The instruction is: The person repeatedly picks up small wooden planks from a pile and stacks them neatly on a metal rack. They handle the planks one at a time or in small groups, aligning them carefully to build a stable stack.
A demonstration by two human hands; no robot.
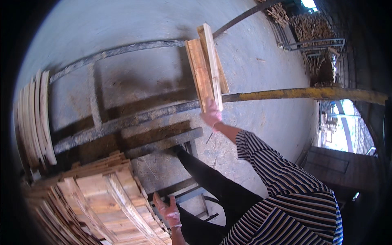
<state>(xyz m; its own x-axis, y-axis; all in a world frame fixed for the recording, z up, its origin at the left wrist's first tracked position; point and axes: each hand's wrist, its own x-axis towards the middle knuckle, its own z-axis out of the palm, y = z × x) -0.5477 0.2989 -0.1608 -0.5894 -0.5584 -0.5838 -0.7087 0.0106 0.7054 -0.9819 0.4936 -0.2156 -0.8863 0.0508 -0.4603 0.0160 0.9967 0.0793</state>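
Several wooden boards (199, 67) lie bundled across two metal rails, their far ends slightly fanned out. My right hand (212, 115), in a thin see-through glove, grips the near end of these boards, though its fingers are slightly blurred. Lower left, my left hand (166, 210), gloved the same way, is held with thumb and fingers apart. It is beside the edge of a stack of wooden panels (98, 200), whose top panel carries two cross strips. Whether the fingertips touch that edge I cannot tell.
A row of upright wooden slats (36, 118) leans at the far left end of the rails. The near rail (286, 94) turns yellow toward the right. A metal frame (190, 196) stands by my legs. Piled sticks (312, 30) fill the upper right background.
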